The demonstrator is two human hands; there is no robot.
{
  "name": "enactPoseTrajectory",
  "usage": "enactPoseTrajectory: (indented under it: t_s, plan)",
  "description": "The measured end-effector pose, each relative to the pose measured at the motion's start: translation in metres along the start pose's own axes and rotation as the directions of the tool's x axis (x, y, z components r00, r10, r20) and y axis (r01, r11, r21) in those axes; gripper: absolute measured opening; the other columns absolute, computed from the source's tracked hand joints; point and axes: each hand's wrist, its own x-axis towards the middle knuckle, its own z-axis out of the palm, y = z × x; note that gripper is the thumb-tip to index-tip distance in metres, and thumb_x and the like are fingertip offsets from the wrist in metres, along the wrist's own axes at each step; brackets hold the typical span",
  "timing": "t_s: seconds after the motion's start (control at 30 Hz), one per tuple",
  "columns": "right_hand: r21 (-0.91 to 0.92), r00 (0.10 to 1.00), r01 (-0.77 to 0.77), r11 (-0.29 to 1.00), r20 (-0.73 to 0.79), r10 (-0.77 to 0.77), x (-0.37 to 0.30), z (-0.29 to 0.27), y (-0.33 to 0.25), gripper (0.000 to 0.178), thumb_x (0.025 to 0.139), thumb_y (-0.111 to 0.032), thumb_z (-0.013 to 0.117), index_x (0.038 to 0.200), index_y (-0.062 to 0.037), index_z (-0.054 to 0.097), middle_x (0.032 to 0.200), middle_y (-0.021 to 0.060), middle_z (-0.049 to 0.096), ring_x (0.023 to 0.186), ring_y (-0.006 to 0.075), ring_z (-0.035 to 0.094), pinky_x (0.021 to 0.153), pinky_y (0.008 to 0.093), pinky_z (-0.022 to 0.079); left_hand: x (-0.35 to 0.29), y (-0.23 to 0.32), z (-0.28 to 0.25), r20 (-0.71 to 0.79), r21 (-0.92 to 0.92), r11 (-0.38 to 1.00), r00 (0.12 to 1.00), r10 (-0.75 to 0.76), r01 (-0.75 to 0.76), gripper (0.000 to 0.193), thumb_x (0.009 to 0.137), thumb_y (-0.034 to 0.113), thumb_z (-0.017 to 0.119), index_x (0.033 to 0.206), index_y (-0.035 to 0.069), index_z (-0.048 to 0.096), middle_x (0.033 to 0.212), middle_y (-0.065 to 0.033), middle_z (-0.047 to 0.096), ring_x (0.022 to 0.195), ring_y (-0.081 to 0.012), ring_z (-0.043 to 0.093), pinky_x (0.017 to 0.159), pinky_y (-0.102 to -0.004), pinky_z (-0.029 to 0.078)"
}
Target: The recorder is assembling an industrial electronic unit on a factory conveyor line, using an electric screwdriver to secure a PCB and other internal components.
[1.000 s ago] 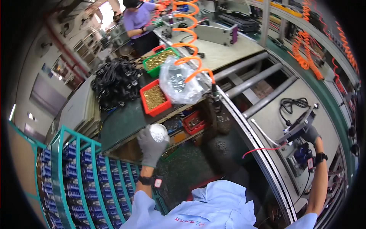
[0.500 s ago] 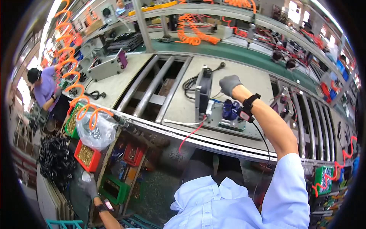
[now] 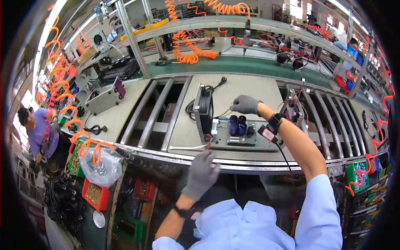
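My right hand [image 3: 246, 104], in a grey glove, is closed at the end of thin wires [image 3: 225, 112] that run toward an upright panel with a black fan [image 3: 205, 109]. Below it lies a circuit board [image 3: 241, 141] carrying two large blue capacitors [image 3: 238, 124]. My left hand [image 3: 202, 177], gloved in the same grey, hovers over the bench's near edge with its fingers apart and nothing visible in it. Just beyond its fingertips are a red wire [image 3: 209, 143] and a white cable [image 3: 187, 147]. A black power cord [image 3: 190, 106] lies coiled behind the fan panel.
Metal rollers [image 3: 155, 112] separate the work boards. To the left are a red bin of brass-coloured screws [image 3: 95, 194], a plastic bag [image 3: 102, 168] and an orange coiled hose [image 3: 68, 110]. A green bin [image 3: 357, 177] stands right. A person [image 3: 41, 131] is at far left.
My left hand has come from beside the bins at lower left to the bench edge; a white round thing stays behind there. My right hand remains closed by the fan wires. The view has shifted.
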Motion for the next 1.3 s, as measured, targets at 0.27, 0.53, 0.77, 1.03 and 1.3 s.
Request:
enactPoseTrajectory:
  t_s: [0.27, 0.53, 0.77, 1.03, 1.3]
  plan:
    - [-0.272, 0.999, -0.002, 0.962, -0.04, -0.009, -0.082, 0.022, -0.088, 0.024, 0.08, -0.025, 0.062, 0.084, -0.0041, 0.075, 0.081, 0.0199, 0.071, 0.08, 0.0362, 0.073, 0.073, 0.0468, 0.058, 0.027, -0.035, 0.078, 0.083, 0.068, 0.998, 0.997, 0.006, -0.012, 0.036, 0.078, 0.012, 0.071, 0.11, -0.001, 0.063, 0.114, -0.0209, 0.061, 0.109, -0.0426, 0.054, 0.097, -0.0502, 0.047]
    - [-0.053, 0.981, -0.164, 0.985, -0.113, 0.157, -0.138, 0.125, -0.075, 0.024, 0.093, -0.027, 0.057, 0.093, -0.0054, 0.066, 0.068, 0.0184, 0.066, 0.064, 0.0382, 0.068, 0.059, 0.051, 0.053, 0.036, -0.034, 0.077, 0.136, 0.044, 0.998, 0.99, 0.027, -0.033, 0.034, 0.081, 0.013, 0.068, 0.11, -0.003, 0.061, 0.118, -0.0212, 0.061, 0.109, -0.0416, 0.054, 0.097, -0.0494, 0.046]
    - [0.148, 0.944, -0.28, 0.949, -0.137, 0.3, -0.146, 0.101, -0.071, 0.03, 0.097, -0.034, 0.056, 0.093, -0.0074, 0.069, 0.078, 0.0175, 0.069, 0.077, 0.0384, 0.069, 0.07, 0.0501, 0.054, 0.058, -0.019, 0.067, 0.2, 0.111, 0.994, 0.979, -0.042, 0.02, 0.047, 0.081, 0.004, 0.063, 0.126, -0.004, 0.053, 0.133, -0.0221, 0.054, 0.11, -0.0393, 0.058, 0.094, -0.0469, 0.05]
    - [0.468, 0.98, -0.12, 0.876, -0.083, 0.179, -0.131, 0.092, -0.027, 0.03, 0.093, -0.03, 0.058, 0.089, -0.0024, 0.069, 0.073, 0.0122, 0.066, 0.066, 0.027, 0.063, 0.065, 0.0402, 0.049, 0.083, -0.019, 0.095, 0.319, 0.432, 0.897, 0.915, -0.248, 0.093, 0.042, 0.083, 0.002, 0.06, 0.124, 0.002, 0.054, 0.147, -0.0174, 0.046, 0.092, -0.0323, 0.071, 0.07, -0.0409, 0.06]
    - [0.94, 0.934, -0.341, -0.015, 0.341, 0.106, -0.13, 0.085, 0.002, 0.026, 0.1, -0.03, 0.057, 0.09, -0.0086, 0.066, 0.069, -0.0043, 0.054, 0.052, 0.005, 0.043, 0.046, 0.0205, 0.034, 0.077, -0.021, 0.091, 0.432, 0.538, 0.841, 0.84, -0.328, 0.052, 0.043, 0.084, 0.012, 0.061, 0.126, 0.007, 0.053, 0.146, -0.0112, 0.052, 0.08, -0.0331, 0.073, 0.068, -0.0468, 0.059]
